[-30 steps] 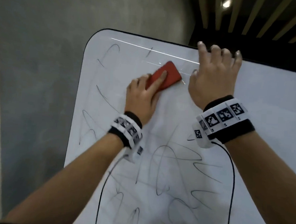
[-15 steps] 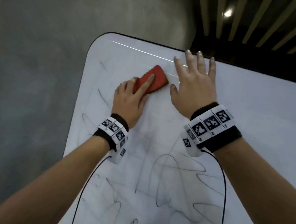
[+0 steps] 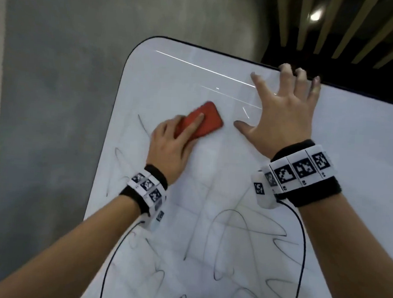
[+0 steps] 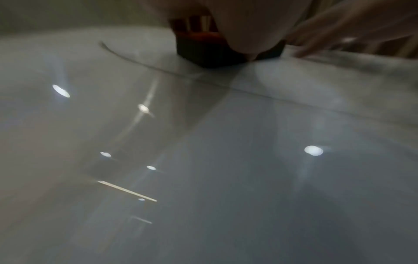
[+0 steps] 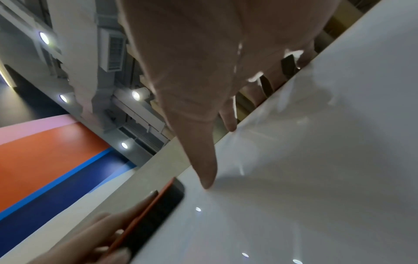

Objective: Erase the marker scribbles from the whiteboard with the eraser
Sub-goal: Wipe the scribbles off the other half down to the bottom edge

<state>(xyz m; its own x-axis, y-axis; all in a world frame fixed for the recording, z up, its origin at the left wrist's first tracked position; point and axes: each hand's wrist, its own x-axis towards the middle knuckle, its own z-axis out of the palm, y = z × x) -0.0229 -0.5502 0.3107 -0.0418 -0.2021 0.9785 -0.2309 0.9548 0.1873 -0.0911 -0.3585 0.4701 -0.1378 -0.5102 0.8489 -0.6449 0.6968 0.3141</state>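
Note:
The whiteboard (image 3: 212,172) fills the head view, its top left corner wiped, with black marker scribbles (image 3: 232,230) across its lower half and one stroke (image 3: 143,125) left of the eraser. My left hand (image 3: 170,147) grips the red eraser (image 3: 212,120) flat against the board, index finger laid along its top. My right hand (image 3: 281,121) lies open on the board, fingers spread, tips at the top edge. In the left wrist view the eraser's dark felt (image 4: 203,53) sits on a marker line (image 4: 140,62). In the right wrist view my right thumb (image 5: 207,184) touches the board beside the eraser (image 5: 158,210).
A grey wall (image 3: 57,96) stands left of the board's rounded corner. Beyond the top edge lie a dark slatted ceiling (image 3: 345,31) and a lamp (image 3: 316,15). Black cables (image 3: 302,245) hang from both wrist bands across the scribbled area.
The left hand slid the eraser left and down, and the arcs near the top left corner are gone. The right hand dropped lower on the board, then returned to the top edge.

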